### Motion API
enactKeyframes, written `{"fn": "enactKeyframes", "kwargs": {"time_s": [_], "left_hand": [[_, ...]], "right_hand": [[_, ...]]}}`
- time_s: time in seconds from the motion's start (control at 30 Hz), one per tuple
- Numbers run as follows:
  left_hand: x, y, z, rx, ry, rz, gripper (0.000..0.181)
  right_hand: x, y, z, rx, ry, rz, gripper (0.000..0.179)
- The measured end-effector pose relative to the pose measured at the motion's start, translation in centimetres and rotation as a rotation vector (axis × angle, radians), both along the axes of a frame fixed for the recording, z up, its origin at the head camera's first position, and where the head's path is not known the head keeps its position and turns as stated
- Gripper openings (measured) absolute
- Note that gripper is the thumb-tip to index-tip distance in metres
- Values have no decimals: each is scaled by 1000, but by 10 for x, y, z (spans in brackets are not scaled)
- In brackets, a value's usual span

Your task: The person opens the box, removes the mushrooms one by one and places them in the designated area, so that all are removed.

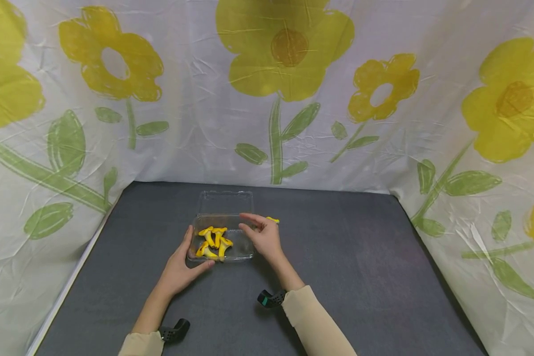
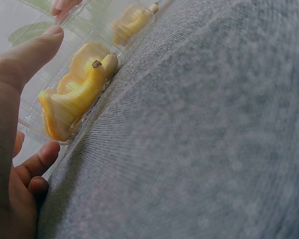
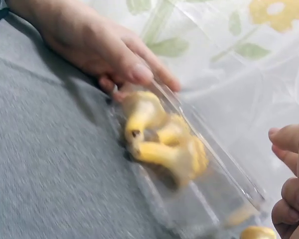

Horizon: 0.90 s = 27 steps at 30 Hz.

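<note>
A clear plastic clamshell box [image 1: 242, 254] stands on the dark table with its lid [image 1: 227, 201] folded open away from me. Several yellow chanterelle mushrooms [image 1: 208, 236] lie in its left half. My left hand [image 1: 178, 269] holds the box at its near left corner, the thumb along the front and the fingers at the left side; in the left wrist view the thumb [image 2: 37, 52] is at the clear wall. Above the box's right side is my right hand [image 1: 266, 237], fingers extended and holding nothing. Another yellow mushroom [image 1: 273, 219] lies outside the box, partly hidden behind the right hand.
A dark grey cloth covers the table [image 1: 360, 262]. White curtains [image 1: 182, 148] printed with yellow flowers hang behind and along both sides. A black wrist camera mount sits at each wrist, the right one [image 1: 270, 298] beside the beige sleeve.
</note>
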State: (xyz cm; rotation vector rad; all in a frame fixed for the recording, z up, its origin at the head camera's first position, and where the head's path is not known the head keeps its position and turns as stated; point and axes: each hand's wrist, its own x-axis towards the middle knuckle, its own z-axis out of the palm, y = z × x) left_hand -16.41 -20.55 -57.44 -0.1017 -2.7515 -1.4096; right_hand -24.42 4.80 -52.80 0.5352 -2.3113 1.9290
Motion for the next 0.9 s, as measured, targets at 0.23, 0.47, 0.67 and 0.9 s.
{"fn": "enactKeyframes", "kwargs": {"time_s": [0.23,0.47,0.67,0.9], "left_hand": [[0,0,1,-16,21,-5,122],[0,-1,0,-7,2,-6,122],[-1,0,0,2,6,-6,122],[1,1,0,-6,19,-4,120]], "right_hand": [[5,-13,1,-10,-9,36,30],[5,-17,-2,62,-27,71,34],[3,-14,-4,225,-15,84,29],[-1,-14,3,492,91,183,33]]}}
